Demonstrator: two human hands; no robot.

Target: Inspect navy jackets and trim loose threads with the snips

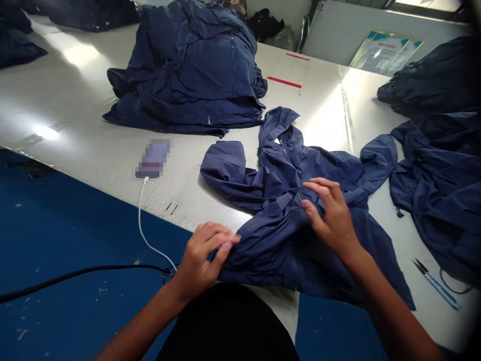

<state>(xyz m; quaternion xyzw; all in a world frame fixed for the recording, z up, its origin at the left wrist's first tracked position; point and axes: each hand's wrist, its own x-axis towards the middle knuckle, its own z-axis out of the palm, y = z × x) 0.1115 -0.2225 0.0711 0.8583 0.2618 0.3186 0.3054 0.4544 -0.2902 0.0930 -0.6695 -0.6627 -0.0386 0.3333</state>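
A navy blue hooded jacket (285, 220) lies spread on the table, its hood pointing away from me and its front zip running down the middle. My left hand (206, 250) is at the jacket's left lower edge, slightly blurred, fingers stretched and thumb close below them; no cloth shows in its grasp. Over the jacket's chest, beside the zip, my right hand (330, 215) hovers with bent fingers and the thumb apart, holding nothing. Both sleeves lie loosely bent out to the sides. The hem reaches the near table edge, above my dark-clothed lap.
A tall pile of navy jackets (195, 65) stands behind. More dark garments (443, 185) lie at the right, near thread snips (438, 286). A phone (153, 158) with a white cable (141, 215) rests on the white table (86, 145); the cable hangs over its edge.
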